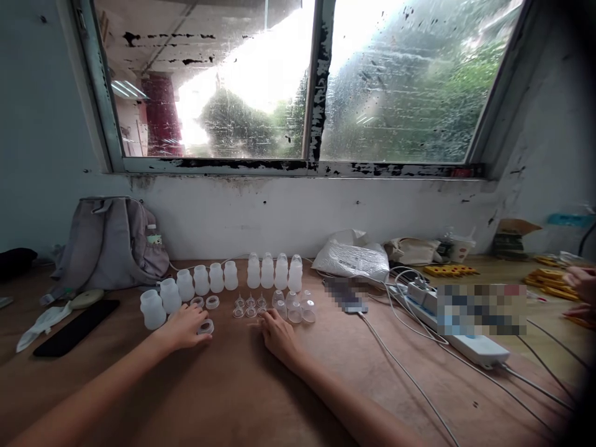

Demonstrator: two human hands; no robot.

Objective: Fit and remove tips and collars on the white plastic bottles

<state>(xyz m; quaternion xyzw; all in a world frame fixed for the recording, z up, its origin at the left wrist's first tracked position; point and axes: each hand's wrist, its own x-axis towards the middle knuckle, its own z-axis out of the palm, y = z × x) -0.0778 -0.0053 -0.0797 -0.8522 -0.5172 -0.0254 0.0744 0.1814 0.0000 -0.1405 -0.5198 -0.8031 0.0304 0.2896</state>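
My left hand point(184, 327) curls its thumb and fingers around a translucent ring collar point(206, 326) on the brown table. Two more collars, one of them this ring point(212, 302), lie just beyond. My right hand point(280, 338) has its fingertips closed at a clear bottle nipple point(261, 303), at the right end of a small group of nipples point(239, 304); the fingers partly cover it. Several open frosted baby bottles point(185, 285) stand in a curved row behind my left hand. Several capped bottles point(281, 273) stand farther back, with clear domed caps point(293, 309) in front of them.
A grey backpack point(109, 242) and a black flat case point(77, 328) are at the left. To the right lie a phone point(356, 304) on a cable, a plastic bag point(351, 257) and a white power strip point(479, 349). Another person's hand point(582, 285) shows at the right edge near yellow parts point(552, 282).
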